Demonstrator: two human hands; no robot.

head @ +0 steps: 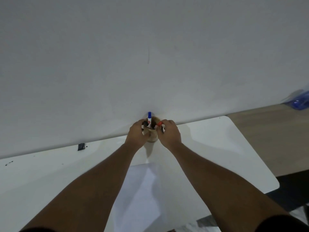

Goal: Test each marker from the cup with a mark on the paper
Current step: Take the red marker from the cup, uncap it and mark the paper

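A tan cup (152,136) stands at the far edge of the white table, against the wall. A blue-capped marker (149,118) stands upright in it, and a black marker (145,123) leans at its left rim. My left hand (137,133) wraps around the cup's left side. My right hand (168,132) pinches a red-capped marker (159,123) at the cup's right rim. A white sheet of paper (142,190) lies on the table between my forearms, close to me.
The white table (225,148) has a rounded right corner and ends near a wooden floor (267,139). A small dark object (81,146) sits at the wall on the left. A blue plastic item (300,102) lies on the floor, far right.
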